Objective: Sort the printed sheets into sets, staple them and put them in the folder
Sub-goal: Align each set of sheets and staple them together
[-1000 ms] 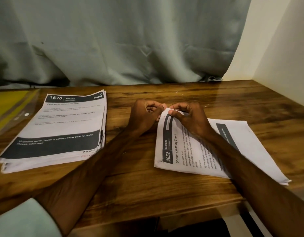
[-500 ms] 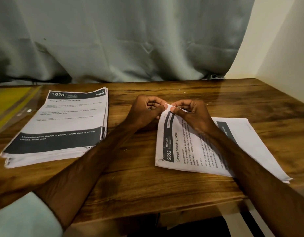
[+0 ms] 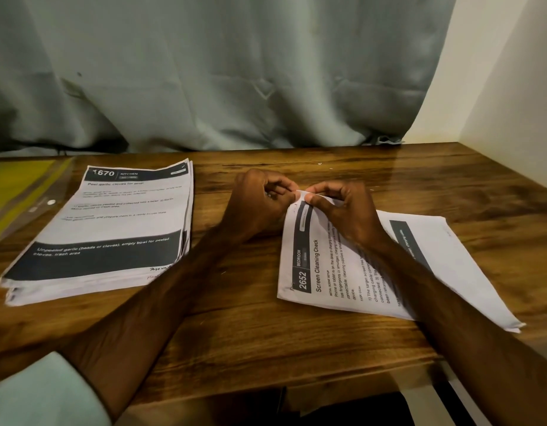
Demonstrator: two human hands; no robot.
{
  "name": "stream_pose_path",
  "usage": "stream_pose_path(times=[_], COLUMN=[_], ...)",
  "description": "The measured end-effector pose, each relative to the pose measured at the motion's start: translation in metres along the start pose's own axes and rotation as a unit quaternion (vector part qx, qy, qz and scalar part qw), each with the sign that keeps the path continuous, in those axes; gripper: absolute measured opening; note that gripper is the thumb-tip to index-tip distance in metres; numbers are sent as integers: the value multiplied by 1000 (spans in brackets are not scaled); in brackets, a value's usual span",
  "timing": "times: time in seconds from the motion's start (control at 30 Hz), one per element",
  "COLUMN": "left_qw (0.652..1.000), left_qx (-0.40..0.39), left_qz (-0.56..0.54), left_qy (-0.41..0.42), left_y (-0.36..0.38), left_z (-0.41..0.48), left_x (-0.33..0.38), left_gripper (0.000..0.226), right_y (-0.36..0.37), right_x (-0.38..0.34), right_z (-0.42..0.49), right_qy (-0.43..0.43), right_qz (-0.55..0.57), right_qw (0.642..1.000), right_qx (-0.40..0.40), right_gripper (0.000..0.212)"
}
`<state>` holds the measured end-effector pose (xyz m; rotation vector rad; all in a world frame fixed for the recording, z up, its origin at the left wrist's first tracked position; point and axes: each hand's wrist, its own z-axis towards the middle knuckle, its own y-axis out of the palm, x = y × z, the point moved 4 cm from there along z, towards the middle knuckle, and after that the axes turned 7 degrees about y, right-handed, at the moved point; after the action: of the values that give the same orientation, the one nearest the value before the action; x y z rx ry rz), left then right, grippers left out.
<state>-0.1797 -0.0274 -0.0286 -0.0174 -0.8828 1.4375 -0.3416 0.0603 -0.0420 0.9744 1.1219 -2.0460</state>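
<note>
A thin set of printed sheets (image 3: pixel 324 272), headed "2652 Screen Cleaning Check", lies turned sideways on the right of the wooden desk (image 3: pixel 266 339). Its far top corner is lifted off the desk. My left hand (image 3: pixel 256 207) and my right hand (image 3: pixel 342 213) both pinch that corner between thumb and fingers, fingertips almost touching. A thick stack of printed sheets (image 3: pixel 112 229), top page "1670 Peel garlic cloves", rests on the left. A clear folder with yellow inside (image 3: pixel 20 192) lies at the far left edge. No stapler is in view.
A grey-green curtain (image 3: pixel 220 72) hangs along the back of the desk. A cream wall (image 3: pixel 512 87) closes the right side. Bare wood shows between the two paper piles and along the desk's front edge.
Both hands stay at the same corner of the "2652" set, with only small finger shifts. The view has drifted slightly; the papers have not moved.
</note>
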Motion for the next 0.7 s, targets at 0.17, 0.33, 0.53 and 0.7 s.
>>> stream_pose_path(times=[0.17,0.33,0.53,0.7], left_qw=[998,996,1000,997], left_qx=[-17,-25,-16,-64], left_qz=[45,58,1,-25], left_qy=[45,55,-2,-18], left_y=[0,2,6,10], left_z=[0,0,-2,-7], left_x=[1,-1,-8,-14], left_gripper=[9,13,16,17], right_y=[-2,-5,-6,-4], right_x=[-3,1,2,3], right_z=[-1,-2,1,0], right_qy=[-29,-30,-38,-28], right_qz=[-51,-77,-75,-39], right_qw=[998,996,996,999], right_qx=[6,15,23,16], right_gripper=[11,8,11,10])
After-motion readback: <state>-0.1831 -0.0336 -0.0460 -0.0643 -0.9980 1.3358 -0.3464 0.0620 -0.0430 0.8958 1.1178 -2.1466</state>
